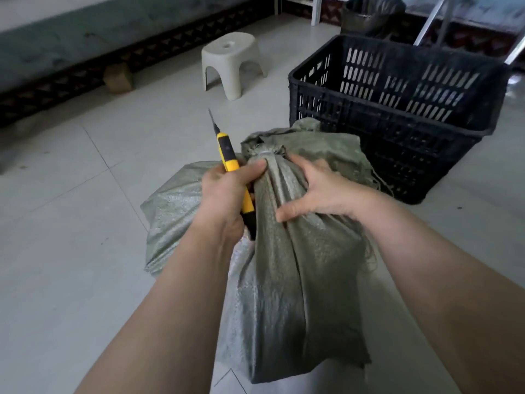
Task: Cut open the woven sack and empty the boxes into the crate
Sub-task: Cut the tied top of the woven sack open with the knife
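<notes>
A grey-green woven sack point(287, 268) stands on the tiled floor in front of me, its neck gathered and tied shut near the top. My left hand point(227, 194) holds a yellow and black utility knife point(228, 157) with the blade out and pointing up and away, its thumb pressing the sack's neck. My right hand point(318, 189) grips the bunched neck just below the tie. A black slatted plastic crate point(397, 115) sits behind the sack to the right; no boxes show inside it. The sack's contents are hidden.
A small beige plastic stool point(231, 62) stands on the floor behind the sack. A dark round bin point(369, 15) and metal legs point(431, 18) are behind the crate. A brown block point(118, 78) lies by the wall's dark skirting at left.
</notes>
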